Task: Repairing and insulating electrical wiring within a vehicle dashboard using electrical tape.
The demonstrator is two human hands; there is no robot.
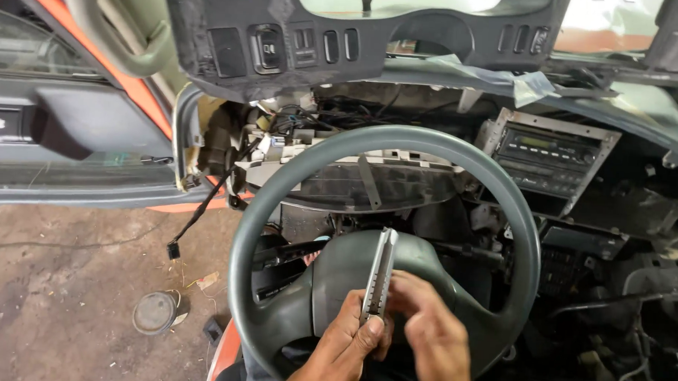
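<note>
My left hand [342, 356] grips the lower end of a slim grey metal utility knife [380, 273], held upright in front of the hub of a grey steering wheel [294, 181]. My right hand [432, 333] sits just to the right of it, its fingers touching the knife's lower part. Both hands are over the wheel's centre pad [351, 270].
The dashboard is taken apart: a loose dark trim panel with switches [284, 42] hangs above, exposed wiring [296, 121] lies behind the wheel, and a car stereo [547, 156] sits at the right. The open door [71, 128] and concrete floor with a round lid [154, 312] are on the left.
</note>
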